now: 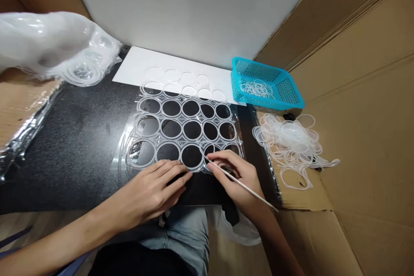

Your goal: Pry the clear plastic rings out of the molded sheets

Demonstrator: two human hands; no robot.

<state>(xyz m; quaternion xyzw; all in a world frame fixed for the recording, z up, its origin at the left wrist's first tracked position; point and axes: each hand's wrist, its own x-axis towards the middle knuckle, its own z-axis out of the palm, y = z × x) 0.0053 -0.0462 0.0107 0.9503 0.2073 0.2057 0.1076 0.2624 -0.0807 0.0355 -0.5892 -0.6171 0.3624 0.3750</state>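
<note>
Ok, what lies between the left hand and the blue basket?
In the head view, the sheet of joined rings fills most of the stretch from the left hand, then dark tabletop shows before the blue basket.

On my feed I see a pale wall (pixel 194 8) at top centre, brown cardboard (pixel 365 73) standing along the right side and in the upper left corner, a black table (pixel 84 125) with a soft sheen of light across the middle, and wood-look floor (pixel 224 261) at bottom centre.
</note>
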